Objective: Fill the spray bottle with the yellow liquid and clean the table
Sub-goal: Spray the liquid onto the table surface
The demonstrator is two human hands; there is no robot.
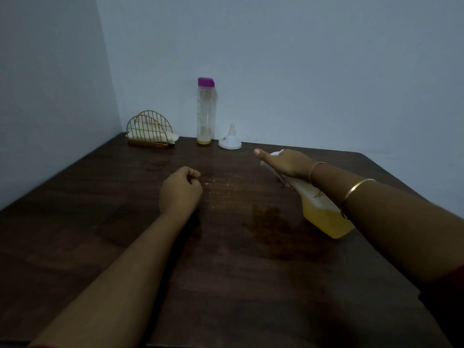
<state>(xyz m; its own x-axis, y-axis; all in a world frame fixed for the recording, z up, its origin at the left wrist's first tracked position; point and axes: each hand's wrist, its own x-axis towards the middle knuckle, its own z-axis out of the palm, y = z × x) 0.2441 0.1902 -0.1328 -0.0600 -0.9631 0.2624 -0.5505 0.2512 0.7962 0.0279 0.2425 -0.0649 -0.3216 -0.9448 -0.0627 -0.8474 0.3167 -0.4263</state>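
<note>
My right hand point(286, 163) grips the white head of the spray bottle point(324, 214), which is tilted with its nozzle toward the table's middle and holds yellow liquid. My left hand point(180, 188) hovers over the dark wooden table point(100, 222) with its fingers curled and nothing in it. Crumbs point(213, 182) and a brown smear point(268, 219) lie between the two hands. At the back stands a tall clear bottle point(206, 111) with a purple cap and a thin layer of yellow liquid at the bottom.
A white funnel point(230, 140) rests upside down beside the tall bottle. A gold wire holder point(149, 130) with white napkins stands in the back left corner. Walls close the left and back sides.
</note>
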